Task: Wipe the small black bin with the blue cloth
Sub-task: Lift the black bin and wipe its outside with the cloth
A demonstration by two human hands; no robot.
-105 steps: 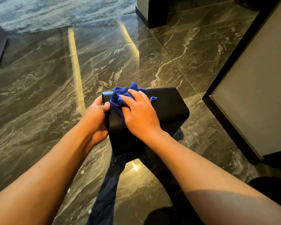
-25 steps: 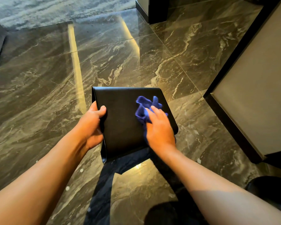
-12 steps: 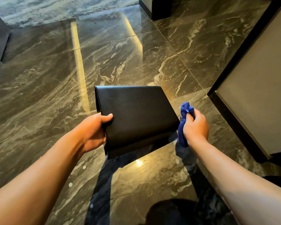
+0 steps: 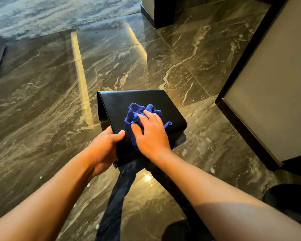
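The small black bin [image 4: 121, 105] is tipped on its side above the floor, one broad flat face turned up. My left hand [image 4: 104, 148] grips its near left edge, thumb on the upper face. A crumpled blue cloth [image 4: 135, 112] lies on that face. My right hand [image 4: 150, 134] presses flat on the cloth, fingers spread over it, near the middle of the face. The bin's opening is hidden from view.
Glossy dark marble floor [image 4: 50, 101] lies all around. A beige panel with a black frame [image 4: 268, 84] stands close on the right. A black-based column [image 4: 156, 13] is at the far top. A grey rug [image 4: 50, 13] covers the far left.
Half a second ago my right hand held the cloth off the bin's right side; now it presses the cloth on the upper face. The left hand keeps its grip.
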